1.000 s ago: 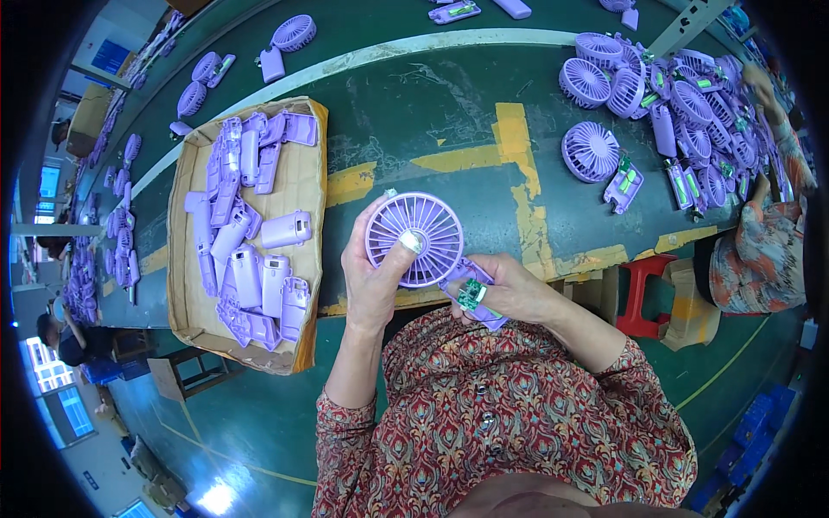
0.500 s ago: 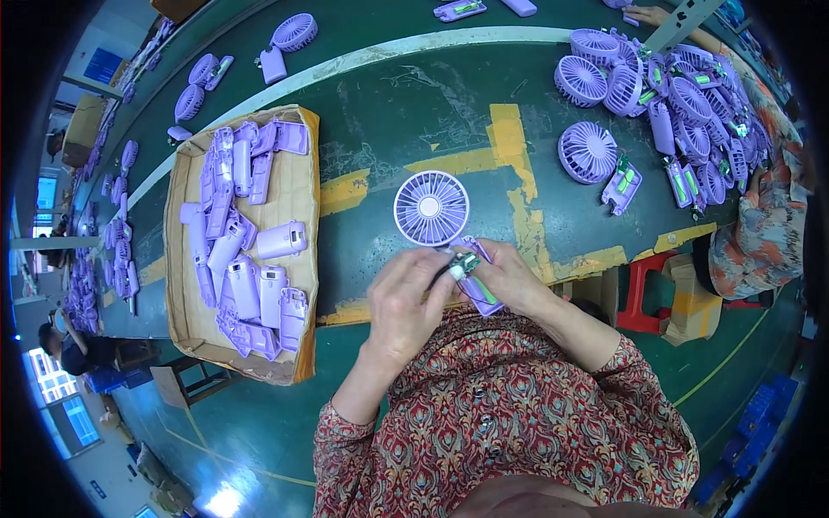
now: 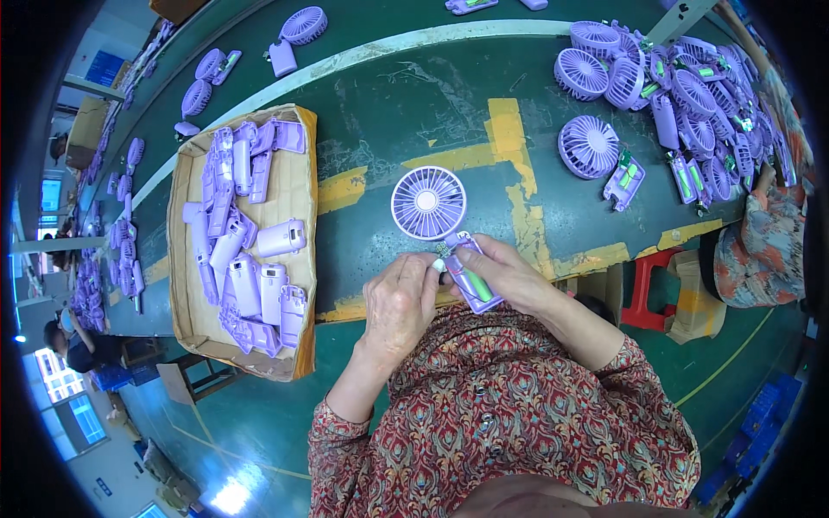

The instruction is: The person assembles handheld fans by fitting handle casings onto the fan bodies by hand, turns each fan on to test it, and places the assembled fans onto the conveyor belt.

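My right hand (image 3: 511, 274) grips an open purple fan handle (image 3: 484, 302), thumb along its upper side. A green battery (image 3: 471, 283) shows inside the handle. At the handle's far end is a small green circuit board (image 3: 446, 249). My left hand (image 3: 399, 300) pinches at this board, fingertips together; a small white piece and something dark show beside them, partly hidden. Just beyond the hands, a round purple fan head (image 3: 427, 203) lies face up on the table, close to the handle's far end. Whether the two are joined cannot be made out.
On the left stands a cardboard tray (image 3: 308, 259) with many purple handle shells. A heap of purple fans (image 3: 691, 112) lies at the right, near another person's patterned clothing (image 3: 760, 250). Past a white strip (image 3: 380, 53), more fan parts (image 3: 304, 26) lie. A red stool (image 3: 643, 293) stands below.
The handle has been turned so its battery side faces up more, and my left fingertips have shifted left along the board. Fan parts beyond the white strip have moved rightward.
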`<state>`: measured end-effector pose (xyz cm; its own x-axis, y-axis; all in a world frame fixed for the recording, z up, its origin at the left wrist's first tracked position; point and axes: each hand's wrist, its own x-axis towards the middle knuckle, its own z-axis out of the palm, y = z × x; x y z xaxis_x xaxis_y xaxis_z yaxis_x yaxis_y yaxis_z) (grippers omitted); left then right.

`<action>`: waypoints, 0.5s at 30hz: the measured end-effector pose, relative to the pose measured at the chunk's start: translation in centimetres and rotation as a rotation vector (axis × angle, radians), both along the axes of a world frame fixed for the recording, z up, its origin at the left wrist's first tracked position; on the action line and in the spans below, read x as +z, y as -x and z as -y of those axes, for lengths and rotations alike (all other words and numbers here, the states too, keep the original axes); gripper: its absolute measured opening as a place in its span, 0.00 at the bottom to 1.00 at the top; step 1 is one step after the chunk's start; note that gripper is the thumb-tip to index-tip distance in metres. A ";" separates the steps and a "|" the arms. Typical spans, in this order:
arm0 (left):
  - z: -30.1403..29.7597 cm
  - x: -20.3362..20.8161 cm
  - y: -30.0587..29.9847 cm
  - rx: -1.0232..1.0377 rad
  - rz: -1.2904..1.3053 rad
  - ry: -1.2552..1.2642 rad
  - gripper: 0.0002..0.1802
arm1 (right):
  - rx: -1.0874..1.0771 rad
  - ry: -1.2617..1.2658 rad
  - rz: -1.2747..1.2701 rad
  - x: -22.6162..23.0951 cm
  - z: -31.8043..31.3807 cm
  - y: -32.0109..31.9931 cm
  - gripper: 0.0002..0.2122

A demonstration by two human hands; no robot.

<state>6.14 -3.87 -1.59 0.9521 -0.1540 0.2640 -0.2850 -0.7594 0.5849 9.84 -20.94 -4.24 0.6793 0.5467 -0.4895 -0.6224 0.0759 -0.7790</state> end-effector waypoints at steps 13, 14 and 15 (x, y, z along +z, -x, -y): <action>0.9 -1.5 0.2 0.068 -0.156 0.226 0.05 | -0.130 -0.155 -0.118 -0.4 0.2 -0.1 0.20; 0.9 -1.6 0.2 0.073 -0.161 0.237 0.05 | -0.132 -0.156 -0.119 -0.5 0.2 0.0 0.20; 0.9 -1.6 0.2 0.070 -0.162 0.236 0.05 | -0.138 -0.148 -0.124 -0.7 0.2 0.0 0.19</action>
<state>5.93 -4.82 -3.24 0.9910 -0.0385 0.1279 -0.1246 -0.6119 0.7811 9.81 -21.12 -4.90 0.6924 0.5251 -0.4948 -0.6882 0.2747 -0.6716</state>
